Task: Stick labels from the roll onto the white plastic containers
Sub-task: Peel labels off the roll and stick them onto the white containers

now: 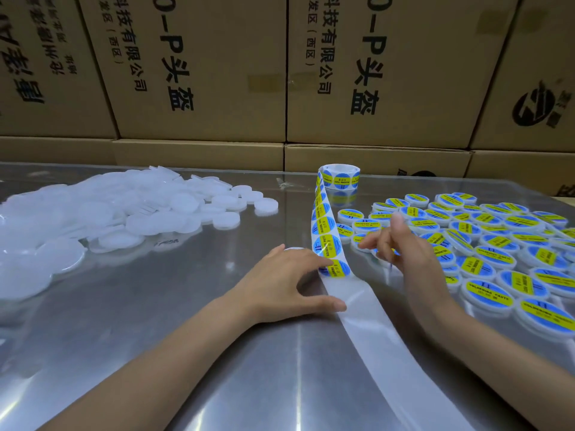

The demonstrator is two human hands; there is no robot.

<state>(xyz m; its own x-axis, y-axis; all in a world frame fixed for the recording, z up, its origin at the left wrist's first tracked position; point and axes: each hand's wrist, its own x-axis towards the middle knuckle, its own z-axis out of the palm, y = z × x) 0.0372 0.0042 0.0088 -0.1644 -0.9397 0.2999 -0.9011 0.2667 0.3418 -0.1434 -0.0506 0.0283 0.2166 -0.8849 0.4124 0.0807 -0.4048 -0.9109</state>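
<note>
Upper frame: stacked cardboard boxes (pixel 199 66) (black printed text) behind reflective metal tabletop (pixel 161 321), lower frame.

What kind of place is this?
Probably a packing workshop or warehouse: stacked brown cardboard boxes behind a shiny metal table, a pile of plain white round plastic containers, and many finished blue-and-yellow labelled ones.
</note>
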